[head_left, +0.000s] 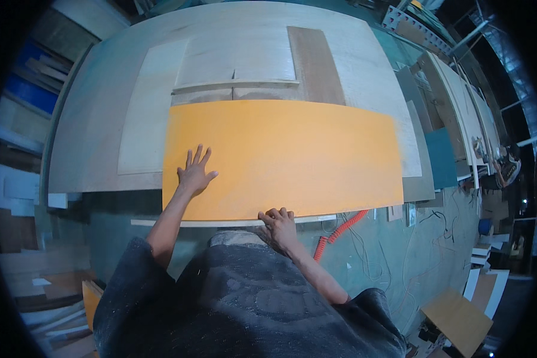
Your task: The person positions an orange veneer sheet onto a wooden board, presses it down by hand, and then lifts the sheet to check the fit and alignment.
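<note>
A long orange panel (292,155) lies flat across the near part of a large pale worktable (101,125). On its left part rests my left hand (193,174), palm down with the fingers spread. My right hand (279,227) is at the panel's near edge, its fingers bent over the rim and gripping it; the underside of this grip is hidden. Just below that edge, a thin white strip (179,224) runs along it, partly behind my arms.
Beyond the panel lie flat boards, including a brown one (317,65) and a thin bar (235,85). A red coiled hose (340,231) hangs at the near edge, above loose cables (370,268) on the green floor. Stacked boards (453,113) stand to the right; shelving (36,71) is left.
</note>
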Demonstrator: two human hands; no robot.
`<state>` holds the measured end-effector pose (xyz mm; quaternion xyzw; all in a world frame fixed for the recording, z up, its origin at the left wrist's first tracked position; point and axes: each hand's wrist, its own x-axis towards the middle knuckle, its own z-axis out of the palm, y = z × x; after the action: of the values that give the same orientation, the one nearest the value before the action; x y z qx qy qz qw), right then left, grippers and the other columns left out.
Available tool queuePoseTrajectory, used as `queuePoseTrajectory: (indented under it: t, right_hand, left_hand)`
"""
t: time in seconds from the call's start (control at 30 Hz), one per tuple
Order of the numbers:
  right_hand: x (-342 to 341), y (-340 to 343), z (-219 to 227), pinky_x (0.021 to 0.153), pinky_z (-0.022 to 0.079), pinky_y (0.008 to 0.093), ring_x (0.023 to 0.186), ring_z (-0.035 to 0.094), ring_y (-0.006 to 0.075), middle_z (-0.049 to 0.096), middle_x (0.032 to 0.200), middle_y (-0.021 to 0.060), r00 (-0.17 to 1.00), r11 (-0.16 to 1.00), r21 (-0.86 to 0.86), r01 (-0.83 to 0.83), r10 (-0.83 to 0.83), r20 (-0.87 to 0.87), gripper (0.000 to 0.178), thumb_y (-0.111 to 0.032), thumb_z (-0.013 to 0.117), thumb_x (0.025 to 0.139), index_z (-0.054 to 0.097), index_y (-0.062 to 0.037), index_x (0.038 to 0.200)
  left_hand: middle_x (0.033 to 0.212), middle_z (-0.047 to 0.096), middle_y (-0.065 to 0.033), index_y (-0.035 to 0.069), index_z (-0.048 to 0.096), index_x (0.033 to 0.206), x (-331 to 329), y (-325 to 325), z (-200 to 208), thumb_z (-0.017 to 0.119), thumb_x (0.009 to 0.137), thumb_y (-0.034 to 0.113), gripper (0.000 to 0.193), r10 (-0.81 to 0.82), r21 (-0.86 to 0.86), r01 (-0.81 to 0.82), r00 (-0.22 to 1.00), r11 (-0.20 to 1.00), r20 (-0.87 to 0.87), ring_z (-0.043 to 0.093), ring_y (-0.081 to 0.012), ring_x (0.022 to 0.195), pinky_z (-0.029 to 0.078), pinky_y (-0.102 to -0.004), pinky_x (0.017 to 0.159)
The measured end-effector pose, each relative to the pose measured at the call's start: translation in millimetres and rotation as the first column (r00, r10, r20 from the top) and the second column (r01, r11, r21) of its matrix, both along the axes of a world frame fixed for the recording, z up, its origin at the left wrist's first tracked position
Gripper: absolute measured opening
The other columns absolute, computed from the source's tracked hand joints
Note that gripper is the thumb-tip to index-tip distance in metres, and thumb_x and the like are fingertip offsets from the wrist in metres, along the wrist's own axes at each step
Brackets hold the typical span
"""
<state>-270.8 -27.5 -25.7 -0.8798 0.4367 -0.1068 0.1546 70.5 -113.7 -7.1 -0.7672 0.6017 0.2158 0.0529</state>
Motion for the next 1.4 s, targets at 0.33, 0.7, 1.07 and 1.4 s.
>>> queuePoseTrajectory:
  t: [0.33, 0.7, 1.07, 1.4]
  right_hand:
    - [-28, -11, 20, 0.098, 0.039, 0.0474, 0.112, 0.059, 0.0265, 0.065, 0.113, 0.0059, 0.968, 0.974, -0.054, 0.219, -0.211, 0.135, 0.042, -0.045, 0.075, 0.089, 0.069, -0.0196, 0.122]
    - [-248, -113, -107, 0.083, 0.059, 0.0420, 0.101, 0.068, 0.0248, 0.070, 0.118, 0.0110, -0.450, 0.475, 0.878, 0.047, -0.775, 0.444, 0.044, -0.040, 0.059, 0.107, 0.061, -0.0024, 0.128]
    - [-215, -120, -88, 0.097, 0.056, 0.0492, 0.118, 0.064, 0.0306, 0.064, 0.133, 0.0146, -0.450, 0.376, 0.916, 0.136, -0.801, 0.396, 0.048, -0.035, 0.053, 0.110, 0.052, 0.0019, 0.141]
    - [-239, -127, -85, 0.097, 0.057, 0.0516, 0.113, 0.066, 0.0310, 0.066, 0.128, 0.0145, -0.433, 0.369, 0.911, 0.184, -0.802, 0.412, 0.045, -0.034, 0.052, 0.110, 0.056, 0.0020, 0.136]
  left_hand:
    - [0.175, 0.012, -0.0042, 0.027, 0.027, 0.165, 24, 2, -27, 0.068, 0.093, 0.055, 0.088, 0.043, -0.155, -0.047, 0.999, 0.987, -0.028, 0.015, -0.0339, 0.159, 0.032, -0.0706, 0.116]
    - [0.132, 0.062, -0.0299, -0.005, 0.063, 0.128, 85, 35, -74, 0.082, 0.082, 0.055, 0.078, 0.487, -0.434, -0.507, 0.858, 0.745, -0.165, 0.051, -0.0449, 0.133, 0.041, -0.0525, 0.114]
    - [0.118, 0.063, -0.0254, -0.005, 0.067, 0.117, 76, 47, -57, 0.086, 0.078, 0.055, 0.074, 0.590, -0.499, -0.559, 0.799, 0.662, -0.113, 0.057, -0.0423, 0.118, 0.047, -0.0526, 0.103]
    - [0.115, 0.061, -0.0232, -0.005, 0.065, 0.122, 49, 51, -75, 0.084, 0.082, 0.050, 0.070, 0.514, -0.568, -0.535, 0.830, 0.625, -0.216, 0.057, -0.0407, 0.114, 0.046, -0.0506, 0.101]
